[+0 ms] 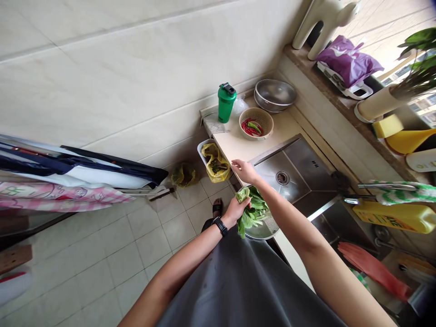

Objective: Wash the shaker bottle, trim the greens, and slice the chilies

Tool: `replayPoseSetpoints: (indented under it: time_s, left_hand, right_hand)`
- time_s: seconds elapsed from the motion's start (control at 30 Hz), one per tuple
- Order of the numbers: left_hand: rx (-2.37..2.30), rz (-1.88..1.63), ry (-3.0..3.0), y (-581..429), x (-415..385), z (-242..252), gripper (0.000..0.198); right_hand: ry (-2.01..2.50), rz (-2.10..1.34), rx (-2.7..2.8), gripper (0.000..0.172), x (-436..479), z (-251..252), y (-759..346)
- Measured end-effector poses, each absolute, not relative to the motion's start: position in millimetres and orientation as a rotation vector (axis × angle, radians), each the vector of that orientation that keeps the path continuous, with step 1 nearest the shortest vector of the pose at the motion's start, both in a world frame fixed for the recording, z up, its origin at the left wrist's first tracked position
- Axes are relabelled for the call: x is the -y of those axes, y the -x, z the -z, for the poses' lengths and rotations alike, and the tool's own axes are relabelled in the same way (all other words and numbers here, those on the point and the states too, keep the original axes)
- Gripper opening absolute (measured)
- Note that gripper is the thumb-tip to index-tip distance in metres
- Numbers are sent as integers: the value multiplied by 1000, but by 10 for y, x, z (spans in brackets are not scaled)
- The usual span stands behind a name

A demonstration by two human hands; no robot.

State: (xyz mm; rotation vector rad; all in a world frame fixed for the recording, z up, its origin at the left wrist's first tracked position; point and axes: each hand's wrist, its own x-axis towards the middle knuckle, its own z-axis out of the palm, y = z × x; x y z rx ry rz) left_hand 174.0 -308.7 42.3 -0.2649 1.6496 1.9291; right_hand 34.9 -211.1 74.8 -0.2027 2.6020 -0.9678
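My left hand (pixel 235 210), with a black watch on its wrist, is closed round a bunch of leafy green vegetables (pixel 252 220). The bunch is over a metal strainer basin (pixel 261 235), which the leaves and my right forearm partly cover. My right hand (pixel 245 170) reaches past the greens to the counter edge, its fingers stretched out and apart with nothing seen in them. Just beyond those fingers hangs a bin (pixel 200 150) lined with a yellow bag (pixel 221 175), with some green scraps inside.
The steel sink (pixel 296 168) lies right of my hands. On the counter stand a green shaker bottle (pixel 225 104), a basket of red and green peppers (pixel 256 113) and a metal bowl (pixel 275 95). A second yellow-bagged bin (pixel 183 175) is on the floor. Orange gloves (pixel 374 268) lie at right.
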Motion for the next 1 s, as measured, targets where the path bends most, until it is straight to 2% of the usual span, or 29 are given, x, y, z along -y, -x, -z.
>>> replayPoseSetpoints:
  time_s: [0.17, 0.43, 0.73, 1.0]
  left_hand:
    - [-1586, -2015, 197, -1666, 3020, -445, 45]
    - [-1511, -1841, -46, -1689, 2722, -421, 38]
    - [-1705, -1723, -212, -1709, 2631, -434, 33]
    - [-1739, -1675, -243, -1709, 2611, -488, 30]
  right_hand:
    - [441, 1038, -2411, 52, 1511, -917, -1097]
    - [251, 1198, -2360, 59, 1125, -823, -1609]
    - [177, 1333, -2507, 36, 623, -992, -1844]
    - [120, 1397, -2720, 20, 743, -999, -1970]
